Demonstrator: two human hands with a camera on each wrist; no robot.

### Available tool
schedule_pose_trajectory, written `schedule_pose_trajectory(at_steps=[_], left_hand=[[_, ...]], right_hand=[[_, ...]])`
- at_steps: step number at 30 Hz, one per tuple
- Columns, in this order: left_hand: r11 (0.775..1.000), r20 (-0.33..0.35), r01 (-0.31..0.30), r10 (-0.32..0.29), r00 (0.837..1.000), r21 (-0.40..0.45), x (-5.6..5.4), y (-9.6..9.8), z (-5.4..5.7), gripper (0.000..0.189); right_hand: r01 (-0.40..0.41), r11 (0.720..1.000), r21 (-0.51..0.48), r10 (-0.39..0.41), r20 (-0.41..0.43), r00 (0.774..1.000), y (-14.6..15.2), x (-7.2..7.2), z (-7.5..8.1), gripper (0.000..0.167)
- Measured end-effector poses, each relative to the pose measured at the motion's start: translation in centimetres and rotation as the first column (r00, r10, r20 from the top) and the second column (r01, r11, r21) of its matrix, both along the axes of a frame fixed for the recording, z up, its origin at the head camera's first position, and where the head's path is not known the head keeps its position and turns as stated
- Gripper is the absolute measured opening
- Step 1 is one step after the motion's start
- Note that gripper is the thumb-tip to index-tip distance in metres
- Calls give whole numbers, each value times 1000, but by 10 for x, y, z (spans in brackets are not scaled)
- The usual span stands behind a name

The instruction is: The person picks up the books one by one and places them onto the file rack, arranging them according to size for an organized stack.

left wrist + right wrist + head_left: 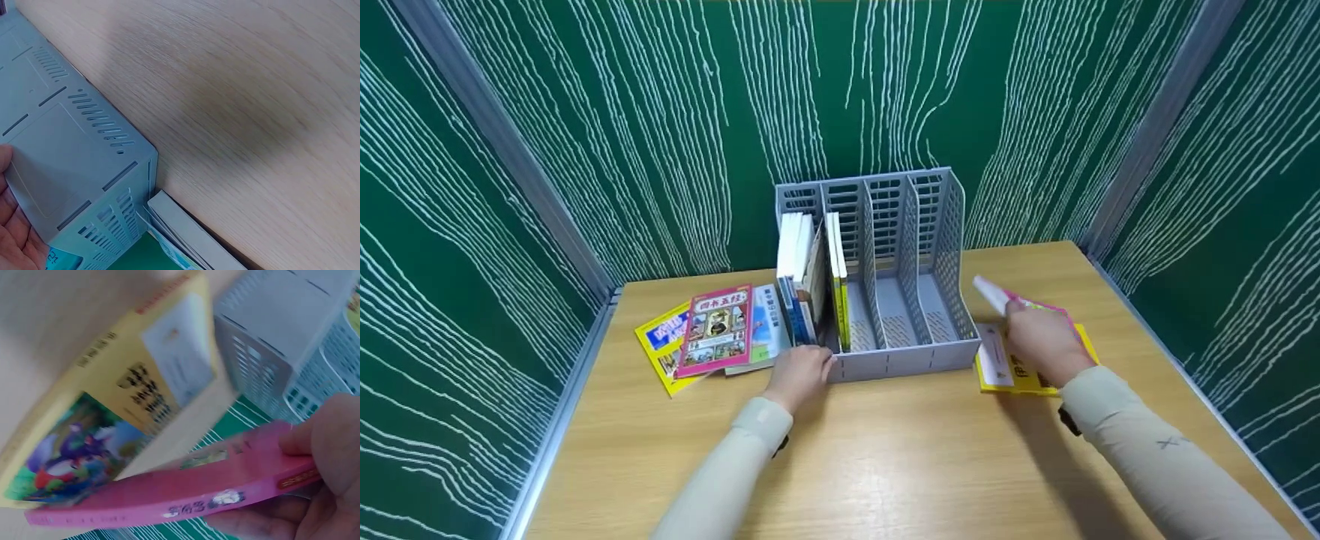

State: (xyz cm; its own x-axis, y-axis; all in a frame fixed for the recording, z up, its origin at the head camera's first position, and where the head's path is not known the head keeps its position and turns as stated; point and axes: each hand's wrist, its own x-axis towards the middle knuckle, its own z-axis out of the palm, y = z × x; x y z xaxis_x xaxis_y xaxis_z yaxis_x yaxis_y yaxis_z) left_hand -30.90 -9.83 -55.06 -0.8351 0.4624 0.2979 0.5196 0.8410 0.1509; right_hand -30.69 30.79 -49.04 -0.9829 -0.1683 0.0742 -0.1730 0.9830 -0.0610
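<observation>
In the head view a grey file organizer (900,360) with several slots stands on the table. Its leftmost slot holds white-edged books (795,255); a thin yellow-spined pair (840,300) stands in the one beside it. My left hand (799,377) holds the organizer's front lower edge near its left corner; the left wrist view shows the fingers (17,233) at the grey base. At the right, my right hand (1046,337) grips a pink book (225,481) between thumb and fingers, lifted and tilted. Below it lies a yellow book (121,394) with a picture on its cover.
Left of the organizer a pink-bordered book (718,326) overlaps a yellow book (664,352) and a light blue-green book (769,326). The wooden table (885,465) is bounded by green walls (660,112) with white wavy lines and metal corner posts.
</observation>
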Motion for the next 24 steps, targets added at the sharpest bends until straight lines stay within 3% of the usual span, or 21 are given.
schedule_pose_trajectory(at_steps=[5, 8, 16, 20, 24], left_hand=[[1000, 38, -4, 4, 999, -3, -2, 1, 0, 26], [1000, 45, -11, 10, 999, 8, -2, 0, -1, 28], [999, 33, -29, 28, 999, 29, 1, 2, -1, 29], [995, 123, -66, 56, 991, 78, 3, 5, 4, 26], [981, 213, -110, 75, 974, 160, 6, 9, 14, 30]], right_hand=[[73, 986, -148, -73, 4, 997, 5, 1, 24, 34], [85, 970, -230, -97, -39, 995, 6, 3, 34, 36], [38, 887, -459, -126, -161, 979, -4, 9, 58, 44], [28, 825, -564, -168, -198, 966, -9, 16, 72, 43], [4, 796, -605, -207, -266, 942, -12, 25, 87, 45]])
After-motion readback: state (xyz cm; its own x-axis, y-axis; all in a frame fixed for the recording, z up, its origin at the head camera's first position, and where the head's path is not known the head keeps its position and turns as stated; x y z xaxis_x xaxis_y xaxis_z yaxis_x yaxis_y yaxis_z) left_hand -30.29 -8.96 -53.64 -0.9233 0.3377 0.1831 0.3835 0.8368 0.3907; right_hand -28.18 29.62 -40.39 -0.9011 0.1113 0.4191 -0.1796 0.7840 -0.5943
